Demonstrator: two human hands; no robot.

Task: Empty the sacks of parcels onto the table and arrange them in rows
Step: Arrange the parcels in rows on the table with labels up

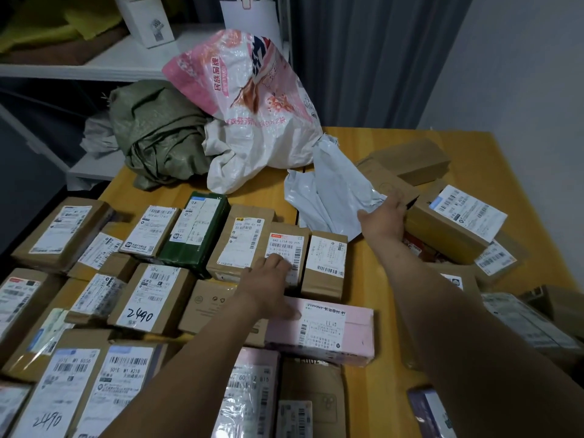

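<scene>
Parcels [148, 295] lie in rows on the left of the yellow bench [357, 279], long axes mostly near to far, labels up. Left hand [268, 279] rests flat, fingers spread on a small labelled box [294, 241]. Right hand [384, 216] grips the near end of a plain brown box [379, 175] lying far-left to near-right in the right heap. Pink sack [246, 99] and green sack [158, 134] slump at the far edge, before shelves [63, 71] and a grey curtain [363, 58].

A parcel-sorting storeroom: brown cardboard parcels with barcode shipping labels [240, 241] cover a yellow wooden table [395, 137]; crumpled woven plastic sacks [252, 99] lie at its far edge, white metal shelving [94, 71] behind it.
</scene>
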